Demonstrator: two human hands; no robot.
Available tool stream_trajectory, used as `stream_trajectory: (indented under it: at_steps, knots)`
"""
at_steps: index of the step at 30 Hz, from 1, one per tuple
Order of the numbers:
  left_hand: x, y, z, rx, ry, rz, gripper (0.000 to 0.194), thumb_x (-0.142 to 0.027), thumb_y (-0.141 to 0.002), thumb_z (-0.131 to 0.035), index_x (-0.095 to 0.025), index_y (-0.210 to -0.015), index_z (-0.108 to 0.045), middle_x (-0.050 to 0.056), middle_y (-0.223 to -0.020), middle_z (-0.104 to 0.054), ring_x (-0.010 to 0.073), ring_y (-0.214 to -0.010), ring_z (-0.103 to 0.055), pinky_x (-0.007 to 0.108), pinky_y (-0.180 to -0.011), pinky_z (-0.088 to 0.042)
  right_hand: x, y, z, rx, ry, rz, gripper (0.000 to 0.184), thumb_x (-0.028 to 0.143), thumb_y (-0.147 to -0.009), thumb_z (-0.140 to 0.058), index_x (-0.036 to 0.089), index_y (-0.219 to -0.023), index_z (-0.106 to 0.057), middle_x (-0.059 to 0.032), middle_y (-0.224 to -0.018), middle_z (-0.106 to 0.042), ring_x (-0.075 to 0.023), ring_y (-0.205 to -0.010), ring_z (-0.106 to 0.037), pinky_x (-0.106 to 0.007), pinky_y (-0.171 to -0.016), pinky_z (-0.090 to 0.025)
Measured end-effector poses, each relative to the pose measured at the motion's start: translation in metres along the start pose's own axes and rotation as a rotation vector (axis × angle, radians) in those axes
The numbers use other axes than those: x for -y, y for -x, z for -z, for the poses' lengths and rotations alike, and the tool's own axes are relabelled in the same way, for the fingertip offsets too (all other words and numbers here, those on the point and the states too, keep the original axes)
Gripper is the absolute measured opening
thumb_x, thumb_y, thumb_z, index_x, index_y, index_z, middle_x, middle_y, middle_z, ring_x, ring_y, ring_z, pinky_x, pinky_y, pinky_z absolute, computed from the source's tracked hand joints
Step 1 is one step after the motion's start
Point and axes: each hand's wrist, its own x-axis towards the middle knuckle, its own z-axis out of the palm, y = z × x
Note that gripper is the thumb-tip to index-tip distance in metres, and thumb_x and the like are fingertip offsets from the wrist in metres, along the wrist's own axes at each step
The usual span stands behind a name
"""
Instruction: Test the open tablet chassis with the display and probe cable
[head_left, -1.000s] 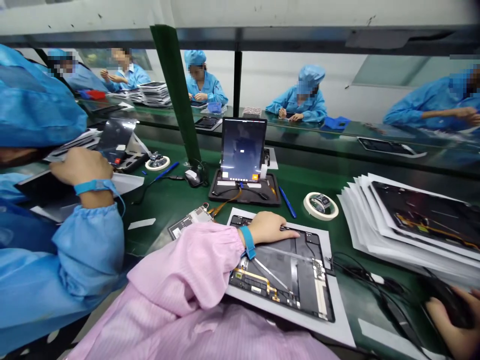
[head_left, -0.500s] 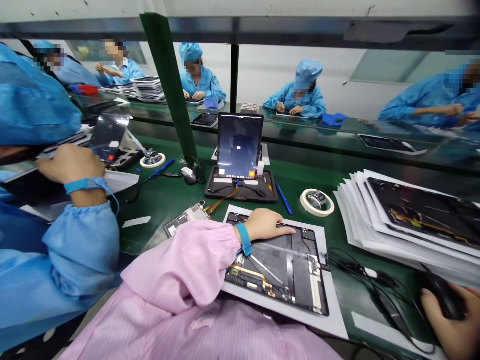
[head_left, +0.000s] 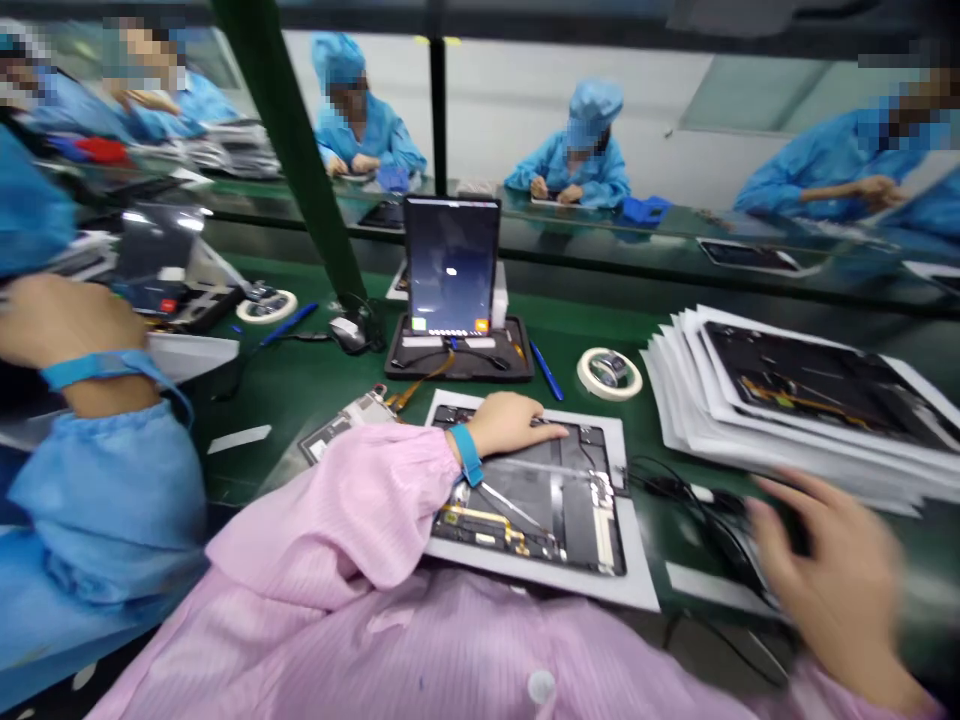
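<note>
My left hand, in a pink sleeve with a blue wrist strap, lies flat on the top edge of an open tablet, index finger stretched out. The tablet shows its black inner parts and gold flex cables and lies on a white sheet. My right hand is at the lower right, smeared by motion, over a dark device with black cables. Whether it grips the device I cannot make out.
An upright lit tablet stands in a black tray. Beside it lie a blue pen and a tape roll. A stack of sheets with open tablets fills the right. A co-worker's blue sleeve is close on my left.
The view has swung down and to the right. My right hand has come up and leftward into view with motion blur. My left hand stays on the tablet.
</note>
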Motion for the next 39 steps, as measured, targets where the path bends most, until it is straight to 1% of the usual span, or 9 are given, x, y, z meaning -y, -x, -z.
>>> stream_trajectory:
  at_steps: [2,6,13,18,22,28,31,34,39]
  knots:
    - [0.000,0.001,-0.001,-0.011,-0.015,-0.004,0.067,-0.076,-0.082,-0.032,-0.019,-0.072,-0.066,0.008,-0.075,-0.068,0.0221,-0.073,-0.061,0.028,-0.057,-0.030,0.047,-0.021,0.002,0.223,-0.125,0.297,0.026,0.030,-0.089,-0.051,0.026,-0.114,-0.054,-0.0119,-0.118,-0.057,-0.0307,-0.111,-0.054,-0.053,-0.100,-0.036]
    - [0.001,0.002,-0.001,-0.005,-0.028,-0.023,0.066,-0.073,-0.084,-0.030,-0.019,-0.070,-0.065,0.007,-0.071,-0.067,0.0220,-0.068,-0.060,0.028,-0.055,-0.027,0.089,-0.050,-0.011,0.430,-0.053,0.447,0.013,0.021,-0.086,-0.056,0.020,-0.097,-0.062,-0.0078,-0.107,-0.062,-0.0254,-0.104,-0.056,-0.054,-0.104,-0.031]
    - [0.002,0.003,-0.001,-0.018,-0.025,-0.006,0.062,-0.071,-0.085,-0.034,-0.019,-0.070,-0.063,0.006,-0.070,-0.066,0.0190,-0.065,-0.058,0.028,-0.054,-0.025,0.072,-0.059,-0.028,0.524,-0.164,0.568,0.013,0.015,-0.088,-0.050,0.018,-0.081,-0.061,-0.0121,-0.119,-0.058,-0.0279,-0.121,-0.048,-0.044,-0.093,-0.046]
    - [-0.001,0.004,-0.003,-0.053,0.053,0.002,0.054,-0.067,-0.083,-0.044,-0.018,-0.069,-0.061,0.004,-0.067,-0.064,0.0194,-0.065,-0.058,0.028,-0.056,-0.032,0.052,-0.071,-0.018,0.594,-0.165,0.453,0.013,0.024,-0.088,-0.051,0.019,-0.093,-0.062,-0.0129,-0.141,-0.042,-0.0320,-0.132,-0.038,-0.050,-0.098,-0.044]
    - [-0.003,0.005,0.021,-0.333,0.127,-0.068,0.031,-0.049,-0.083,-0.057,-0.018,-0.087,-0.061,0.005,-0.088,-0.067,0.0204,-0.085,-0.059,0.030,-0.075,-0.042,0.069,-0.118,-0.031,0.511,-0.205,0.355,0.034,0.034,-0.087,-0.053,0.018,-0.117,-0.055,-0.0142,-0.137,-0.046,-0.0305,-0.127,-0.044,-0.046,-0.101,-0.041]
    - [0.075,0.014,0.092,-0.814,0.127,0.351,0.024,-0.017,-0.083,-0.050,-0.016,-0.104,-0.060,0.009,-0.102,-0.066,0.0219,-0.099,-0.057,0.035,-0.091,-0.042,0.127,-0.183,-0.113,0.421,-0.090,0.060,0.043,0.017,-0.083,-0.051,0.009,-0.125,-0.053,-0.0180,-0.102,-0.064,-0.0314,-0.091,-0.062,-0.040,-0.078,-0.047]
    - [0.130,0.018,0.107,-0.709,0.078,0.615,0.036,-0.014,-0.074,-0.059,-0.012,-0.109,-0.061,0.014,-0.107,-0.064,0.0270,-0.105,-0.055,0.038,-0.093,-0.041,0.134,-0.192,-0.131,0.425,-0.154,0.062,0.038,0.015,-0.080,-0.051,0.013,-0.117,-0.061,-0.0141,-0.093,-0.066,-0.0274,-0.080,-0.063,-0.036,-0.071,-0.047]
    - [0.164,0.017,0.104,-0.558,0.042,0.627,0.027,-0.029,-0.072,-0.068,-0.013,-0.095,-0.066,0.016,-0.105,-0.063,0.0299,-0.107,-0.053,0.041,-0.094,-0.040,0.129,-0.195,-0.106,0.368,-0.280,-0.008,0.032,0.016,-0.083,-0.040,0.016,-0.103,-0.065,-0.0098,-0.089,-0.066,-0.0219,-0.079,-0.062,-0.032,-0.069,-0.047]
    - [0.168,0.018,0.097,-0.539,0.033,0.591,0.024,-0.039,-0.076,-0.064,-0.016,-0.084,-0.066,0.014,-0.098,-0.063,0.0288,-0.102,-0.054,0.042,-0.093,-0.039,0.125,-0.163,-0.022,0.220,-1.203,-0.246,0.018,0.029,-0.081,-0.055,0.019,-0.096,-0.060,-0.0014,-0.067,-0.060,-0.0163,-0.063,-0.057,-0.028,-0.059,-0.045]
